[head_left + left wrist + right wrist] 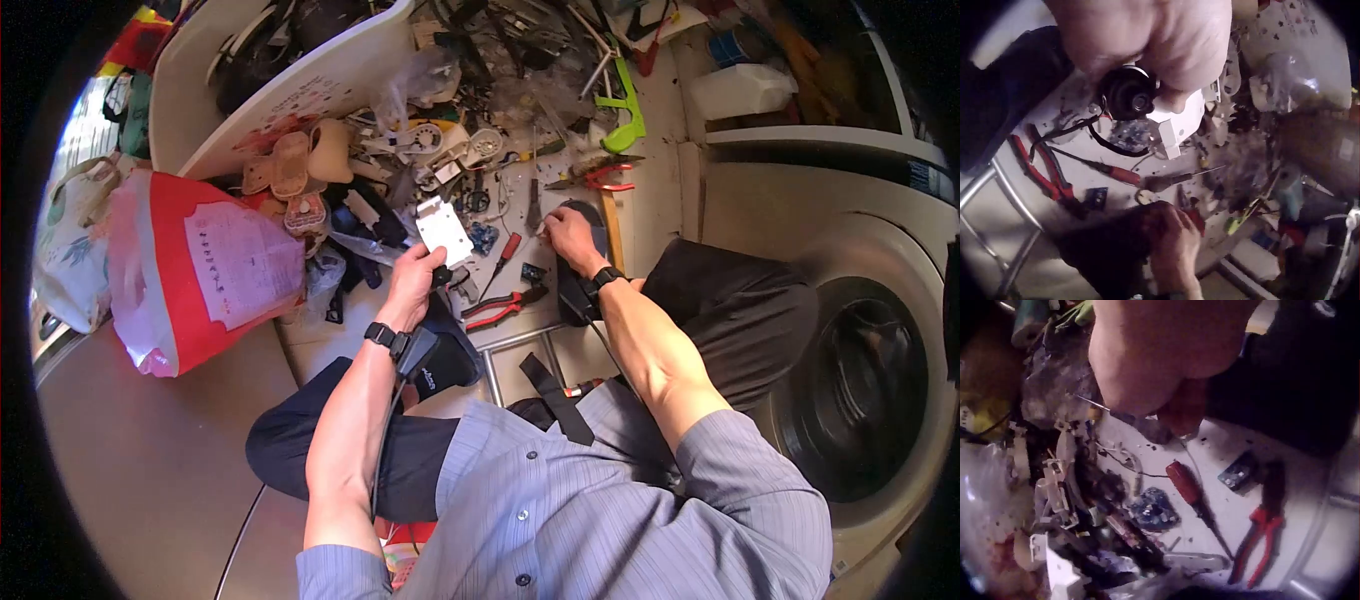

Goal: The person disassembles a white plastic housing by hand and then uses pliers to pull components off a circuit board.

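Left hand [412,278] pinches the white plate [443,230], best gripped steadily; right hand [574,240] curls, any hold unclear.

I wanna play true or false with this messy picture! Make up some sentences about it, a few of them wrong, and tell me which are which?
1. The left grip holds a white plate with small holes. True.
2. The red-handled screwdriver is in the left grip. False: it lies on the floor.
3. The washing machine stands on the person's left. False: it stands on the right.
4. The person's shirt is striped. True.
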The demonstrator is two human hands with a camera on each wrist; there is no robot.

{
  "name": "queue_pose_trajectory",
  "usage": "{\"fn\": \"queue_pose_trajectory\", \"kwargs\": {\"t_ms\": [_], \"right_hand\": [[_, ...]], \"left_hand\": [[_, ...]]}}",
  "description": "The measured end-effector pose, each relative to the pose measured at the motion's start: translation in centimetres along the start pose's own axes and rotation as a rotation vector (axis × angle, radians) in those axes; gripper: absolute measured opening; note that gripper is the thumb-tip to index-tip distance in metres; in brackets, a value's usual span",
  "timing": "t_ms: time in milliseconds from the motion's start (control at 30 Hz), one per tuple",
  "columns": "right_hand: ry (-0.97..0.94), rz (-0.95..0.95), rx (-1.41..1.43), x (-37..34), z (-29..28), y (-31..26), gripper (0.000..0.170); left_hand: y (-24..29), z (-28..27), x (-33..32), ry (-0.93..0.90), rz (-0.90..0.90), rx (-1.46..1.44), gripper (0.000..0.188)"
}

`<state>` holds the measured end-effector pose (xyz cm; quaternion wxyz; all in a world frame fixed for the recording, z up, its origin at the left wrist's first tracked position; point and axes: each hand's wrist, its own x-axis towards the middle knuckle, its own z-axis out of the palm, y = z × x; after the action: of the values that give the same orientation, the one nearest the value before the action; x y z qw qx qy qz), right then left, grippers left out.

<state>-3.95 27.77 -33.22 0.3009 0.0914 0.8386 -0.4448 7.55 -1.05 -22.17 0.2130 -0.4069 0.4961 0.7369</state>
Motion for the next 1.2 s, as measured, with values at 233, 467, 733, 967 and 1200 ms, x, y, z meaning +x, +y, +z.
{"fn": "queue_pose_trajectory", "kwargs": {"t_ms": [233, 467, 733, 967, 1200], "right_hand": [[-0.328, -0.196, -0.720, -6.9, 2.4, 0.8, 0.026], [-0.454, -0.288, -0.877, -8.0, 3.2, -1.1, 0.020], [-0.399, -0.400, -0.799, -4.4, 0.3, -1.9, 0.021], [-0.407, -0.548, -0.898, -3.9, 1.7, -2.5, 0.018], [0.089, -0.521, -1.219, 4.4, -8.4, -3.3, 0.021]], "left_hand": [[-4.6, -0.2, 3.1, 0.042, -0.004, 0.251, 0.033], [-1.0, -0.4, 2.5, 0.109, -0.044, 0.332, 0.015], [6.9, 2.0, 0.5, 0.101, 0.162, 0.025, 0.013], [12.7, 4.2, -4.5, -0.125, 0.143, -0.029, 0.058], [15.3, 3.8, -9.8, -0.313, -0.064, -0.231, 0.077]]}}
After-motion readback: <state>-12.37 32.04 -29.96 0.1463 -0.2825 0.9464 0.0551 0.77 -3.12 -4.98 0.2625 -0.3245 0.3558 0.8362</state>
